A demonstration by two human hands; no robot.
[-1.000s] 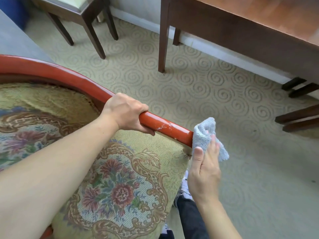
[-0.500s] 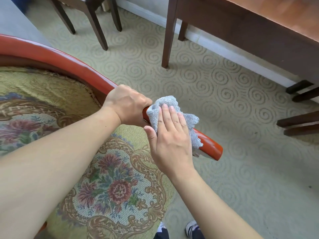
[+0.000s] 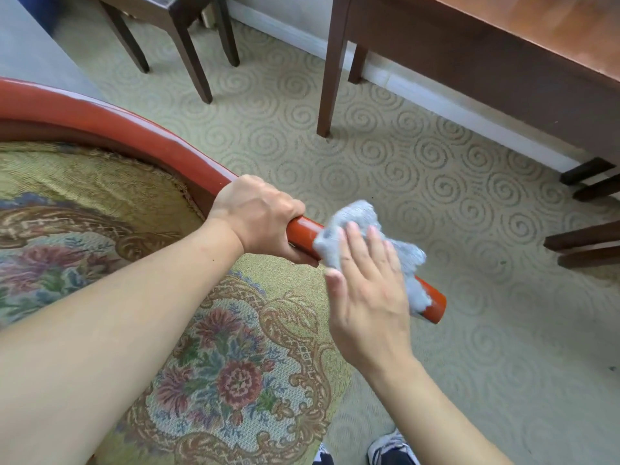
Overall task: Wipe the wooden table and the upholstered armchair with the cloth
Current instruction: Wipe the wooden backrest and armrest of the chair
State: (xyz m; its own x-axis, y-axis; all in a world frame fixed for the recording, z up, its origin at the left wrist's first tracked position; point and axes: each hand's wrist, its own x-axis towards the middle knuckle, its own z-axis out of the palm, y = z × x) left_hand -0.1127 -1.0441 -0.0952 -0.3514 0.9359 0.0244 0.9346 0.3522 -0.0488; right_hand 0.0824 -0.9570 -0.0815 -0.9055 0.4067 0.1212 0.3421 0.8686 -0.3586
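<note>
Your left hand (image 3: 258, 218) still grips the armchair (image 3: 188, 330) by its red rail (image 3: 141, 129), steadying it. Just right of it, your flat right hand (image 3: 365, 293) presses the cloth (image 3: 355, 223) on the rail; it has slid back slightly toward the rail's end, so wiping continues. At the upper right corner stands the wooden table (image 3: 536, 31), on swirl-patterned carpet (image 3: 419, 162).

Swirl-patterned carpet (image 3: 385, 169) (dark stool (image 3: 174, 15))
</note>
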